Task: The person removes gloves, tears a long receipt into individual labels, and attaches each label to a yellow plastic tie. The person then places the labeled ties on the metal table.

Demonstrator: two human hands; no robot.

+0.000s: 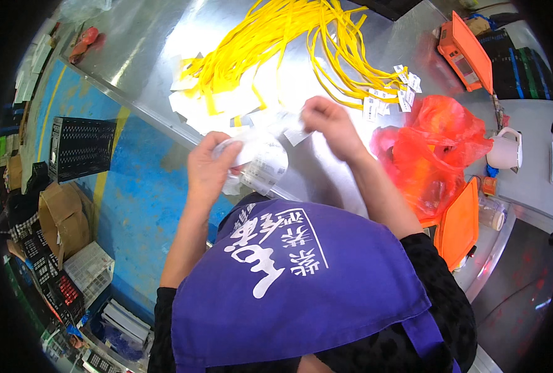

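Note:
My left hand (pixel 209 163) is closed on a roll of white printed labels (pixel 268 166), held over the near edge of the metal table (pixel 143 68). Off the roll runs a pale strip toward my right hand (pixel 334 127), whose fingertips pinch a small white label (pixel 296 135). Just beyond both hands lies a big bundle of yellow straps (pixel 258 46). White tags (pixel 371 107) sit on the strap ends at the right. Under the left ends, glare washes out some white pieces (pixel 192 104).
A crumpled red plastic bag (pixel 422 158) lies right of my right arm. Orange bins (pixel 466 53) and a white mug (pixel 505 149) stand farther right. Over the blue floor (pixel 136 211) at left are a black crate (pixel 80 148) and a cardboard box (pixel 65 214).

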